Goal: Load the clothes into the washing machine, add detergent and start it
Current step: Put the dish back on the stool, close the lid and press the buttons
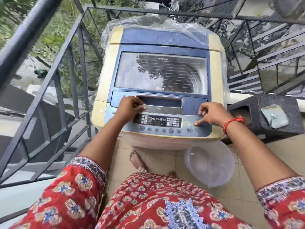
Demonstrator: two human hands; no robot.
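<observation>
The right hand (212, 113) is seen at 3 o'clock on the control panel (165, 124), fingers curled, one fingertip pressed on it, nothing held. The left hand (130, 106) is laid at 9 o'clock, fingers bent over the lid handle (162, 103). Behind, the washing machine (158, 76) is closed. Railings (66, 63) stand close at 10 o'clock.

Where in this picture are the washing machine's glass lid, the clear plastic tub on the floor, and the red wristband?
glass lid (160, 72), head view, middle of the pane.
clear plastic tub (209, 164), head view, its inside bottom.
red wristband (231, 123), head view, band on the right wrist.
</observation>
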